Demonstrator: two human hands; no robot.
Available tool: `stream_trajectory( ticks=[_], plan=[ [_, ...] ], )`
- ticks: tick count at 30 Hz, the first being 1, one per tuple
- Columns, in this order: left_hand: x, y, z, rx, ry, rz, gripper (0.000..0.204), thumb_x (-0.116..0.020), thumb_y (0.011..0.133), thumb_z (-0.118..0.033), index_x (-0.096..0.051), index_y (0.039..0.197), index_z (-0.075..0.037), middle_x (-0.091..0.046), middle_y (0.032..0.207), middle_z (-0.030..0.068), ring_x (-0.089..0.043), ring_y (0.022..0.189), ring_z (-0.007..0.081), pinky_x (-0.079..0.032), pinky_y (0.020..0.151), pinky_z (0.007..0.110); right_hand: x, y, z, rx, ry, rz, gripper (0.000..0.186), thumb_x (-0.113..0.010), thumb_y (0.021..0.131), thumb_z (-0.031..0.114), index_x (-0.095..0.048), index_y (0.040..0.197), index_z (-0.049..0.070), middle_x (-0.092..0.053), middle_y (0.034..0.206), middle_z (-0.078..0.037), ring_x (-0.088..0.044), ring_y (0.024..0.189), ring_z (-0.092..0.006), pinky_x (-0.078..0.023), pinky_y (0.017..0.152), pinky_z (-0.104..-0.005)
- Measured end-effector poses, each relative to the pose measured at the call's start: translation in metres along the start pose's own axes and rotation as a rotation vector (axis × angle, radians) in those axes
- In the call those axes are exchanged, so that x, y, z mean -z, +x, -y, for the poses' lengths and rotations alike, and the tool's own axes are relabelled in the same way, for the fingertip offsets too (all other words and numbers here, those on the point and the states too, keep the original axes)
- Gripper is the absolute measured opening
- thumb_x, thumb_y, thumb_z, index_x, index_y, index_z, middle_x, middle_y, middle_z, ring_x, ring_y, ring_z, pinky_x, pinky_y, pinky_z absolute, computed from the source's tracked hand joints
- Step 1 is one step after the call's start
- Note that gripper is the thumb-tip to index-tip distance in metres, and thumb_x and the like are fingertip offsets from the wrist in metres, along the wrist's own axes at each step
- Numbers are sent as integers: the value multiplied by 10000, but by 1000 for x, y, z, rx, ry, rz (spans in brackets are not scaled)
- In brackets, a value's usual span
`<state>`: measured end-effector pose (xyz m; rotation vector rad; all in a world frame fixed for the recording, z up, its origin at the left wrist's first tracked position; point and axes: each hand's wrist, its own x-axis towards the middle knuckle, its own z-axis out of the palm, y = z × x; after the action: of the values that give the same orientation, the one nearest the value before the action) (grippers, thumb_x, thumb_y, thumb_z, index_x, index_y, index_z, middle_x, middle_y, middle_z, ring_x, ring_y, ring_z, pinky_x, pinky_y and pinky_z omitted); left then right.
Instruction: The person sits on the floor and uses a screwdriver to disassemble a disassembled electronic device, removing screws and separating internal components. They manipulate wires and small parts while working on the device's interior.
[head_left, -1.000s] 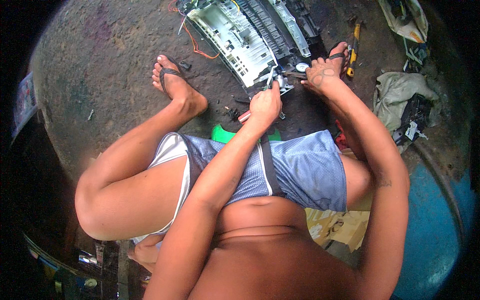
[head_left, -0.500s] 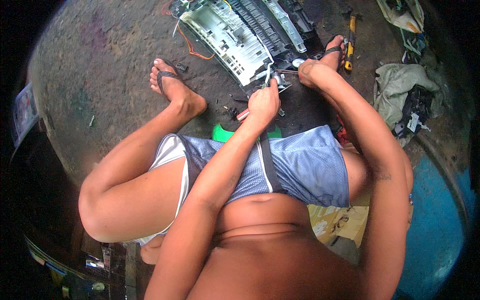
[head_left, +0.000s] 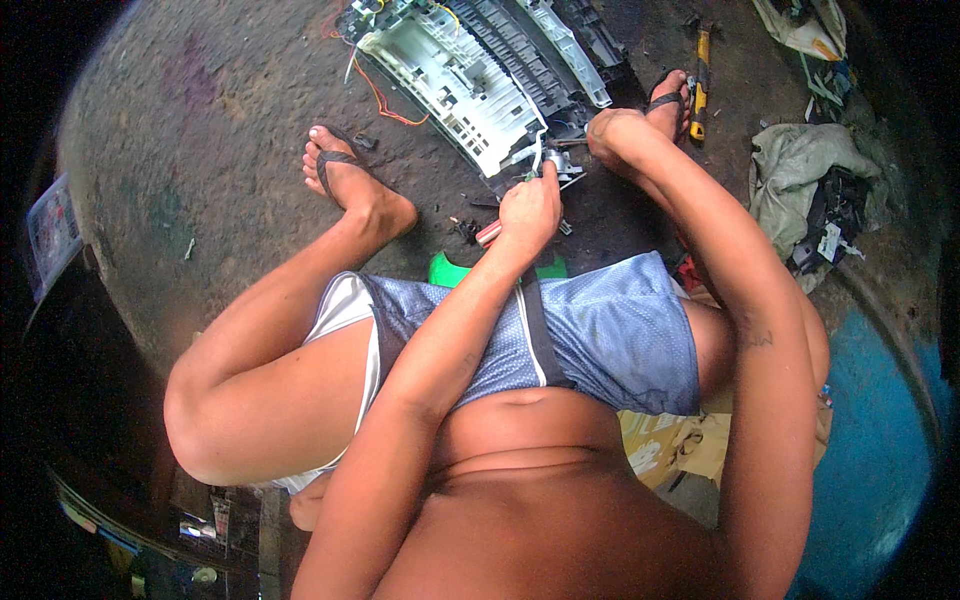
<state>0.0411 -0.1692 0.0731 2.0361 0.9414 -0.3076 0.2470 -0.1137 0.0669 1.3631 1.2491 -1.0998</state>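
The white and black printer frame (head_left: 455, 90), a long ribbed plastic body, lies on the ground at the top. At its near corner sits a small silvery metal part (head_left: 562, 162). My left hand (head_left: 530, 208) is there, index finger stretched against the metal part and the other fingers curled. A red-and-white striped handle (head_left: 489, 233) sticks out from under its palm. To the right, my right hand (head_left: 618, 135) is closed beside the frame. From it a thin metal shaft (head_left: 570, 142) reaches toward the metal part; the rest of that tool is hidden by the fingers.
A yellow-and-black tool (head_left: 701, 85) lies beyond my right foot. Orange wires (head_left: 385, 105) trail off the frame's left side. A grey-green cloth sack (head_left: 795, 165) with black scraps is at the right. Something green (head_left: 450, 268) lies by my shorts, and flattened cardboard (head_left: 680, 443) at my right hip.
My right hand has shifted slightly left and up, and a white round piece beside it no longer shows. My left hand stays at the metal part.
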Motion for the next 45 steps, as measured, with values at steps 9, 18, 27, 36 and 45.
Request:
stream_trajectory(
  ticks=[9, 18, 27, 36, 45],
  plan=[
    [-2, 3, 2, 16, 4, 19, 400, -556, 864, -135, -497, 1224, 28, -701, 778, 235, -713, 732, 395, -573, 677, 495, 4, -44, 8, 25, -118, -325, 354, -657, 860, 283, -740, 1137, 78, -702, 1224, -111, -669, 1148, -261, -526, 946, -447],
    [1, 7, 0, 1, 32, 8, 498, -561, 864, -145, -474, 1319, 37, -707, 789, 224, -716, 744, 386, -573, 702, 498, -37, -27, -12, 68, 89, -597, 149, -681, 788, 204, -706, 850, 71, -728, 863, -176, -726, 826, -343, -566, 739, -465],
    [-3, -1, 2, -8, 75, -64, 280, -508, 905, -124, -543, 1158, -10, -707, 767, 202, -724, 710, 362, -580, 633, 478, -39, -14, -21, 111, 216, -238, 665, -582, 880, 622, -720, 999, -18, -709, 1084, -233, -680, 1054, -368, -518, 940, -441],
    [-3, -17, -4, -99, 68, -134, 252, -474, 915, -120, -526, 1138, -14, -687, 736, 203, -708, 702, 376, -563, 634, 488, -27, -65, -37, 72, 95, -354, 464, -646, 850, 456, -741, 988, 24, -691, 1079, -261, -671, 1072, -373, -496, 983, -440],
    [190, -85, 12, 399, -2182, 273, 448, -540, 1020, -425, -496, 683, -133, -404, 557, -79, -367, 447, 57, -347, 441, 224, -47, -77, -122, 333, 419, -742, 335, -622, 874, 363, -672, 923, 35, -683, 944, -275, -626, 1021, -461, -495, 871, -539]
  ],
)
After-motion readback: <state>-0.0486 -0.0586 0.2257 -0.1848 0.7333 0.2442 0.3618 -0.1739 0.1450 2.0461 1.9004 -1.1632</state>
